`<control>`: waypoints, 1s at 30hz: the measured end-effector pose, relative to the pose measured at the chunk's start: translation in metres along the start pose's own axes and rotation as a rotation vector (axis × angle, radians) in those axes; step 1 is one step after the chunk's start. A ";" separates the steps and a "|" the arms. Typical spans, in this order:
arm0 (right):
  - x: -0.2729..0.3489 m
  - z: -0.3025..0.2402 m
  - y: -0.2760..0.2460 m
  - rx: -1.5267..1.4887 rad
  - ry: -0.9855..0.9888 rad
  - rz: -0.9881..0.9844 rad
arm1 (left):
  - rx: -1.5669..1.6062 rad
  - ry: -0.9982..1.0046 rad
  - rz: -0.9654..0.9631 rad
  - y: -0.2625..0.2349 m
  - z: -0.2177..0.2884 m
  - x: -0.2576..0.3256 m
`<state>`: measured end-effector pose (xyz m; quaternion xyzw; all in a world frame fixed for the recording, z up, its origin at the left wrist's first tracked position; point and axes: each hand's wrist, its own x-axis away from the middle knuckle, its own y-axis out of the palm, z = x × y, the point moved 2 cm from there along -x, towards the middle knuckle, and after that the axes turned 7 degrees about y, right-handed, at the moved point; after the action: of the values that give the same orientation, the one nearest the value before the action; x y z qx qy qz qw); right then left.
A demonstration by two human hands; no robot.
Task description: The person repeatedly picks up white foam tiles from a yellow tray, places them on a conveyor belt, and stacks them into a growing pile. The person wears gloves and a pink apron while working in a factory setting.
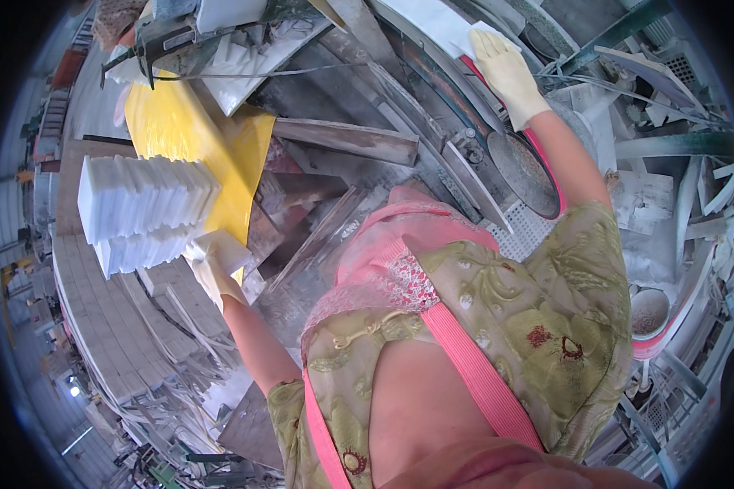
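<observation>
My left hand [213, 275], in a pale rubber glove, grips a white square tile [223, 248] at its edge. That tile is right beside two stacked rows of upright white tiles [143, 196], which stand on and next to a glossy yellow sheet [171, 122]. Far to the right, my right hand [501, 69], gloved the same way, lies with fingers stretched out on a white piece [481, 29]. Under and beyond those fingertips runs a white strip [432, 23] along a machine with a red-edged belt [538, 155].
A wooden plank [347, 140] juts out between my arms. Grey boards [98, 301] form a surface on the left. White slabs [257, 61] lean at the far left, near a dark metal clamp [151, 53]. A perforated panel [518, 234] lies below the belt's near end.
</observation>
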<state>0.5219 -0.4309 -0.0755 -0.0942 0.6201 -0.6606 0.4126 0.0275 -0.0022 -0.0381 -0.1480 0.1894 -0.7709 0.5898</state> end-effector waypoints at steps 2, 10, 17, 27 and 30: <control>-0.010 -0.006 0.008 -0.021 -0.055 0.010 | -0.012 -0.011 0.011 0.001 -0.001 -0.002; -0.040 -0.020 0.050 0.082 -0.098 -0.142 | -0.034 -0.017 0.039 0.002 -0.022 -0.018; -0.060 -0.017 0.052 -0.120 -0.085 -0.183 | 0.027 0.070 -0.116 -0.008 -0.042 -0.028; -0.068 -0.134 -0.066 -1.414 0.530 -0.333 | -0.194 0.038 -0.266 -0.033 -0.024 -0.019; -0.043 -0.241 -0.104 -1.732 0.150 -0.366 | -0.236 0.328 -0.250 -0.036 -0.022 -0.011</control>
<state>0.3515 -0.2351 -0.0171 -0.4274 0.9028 -0.0196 0.0424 -0.0106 0.0194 -0.0409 -0.1111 0.3517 -0.8242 0.4297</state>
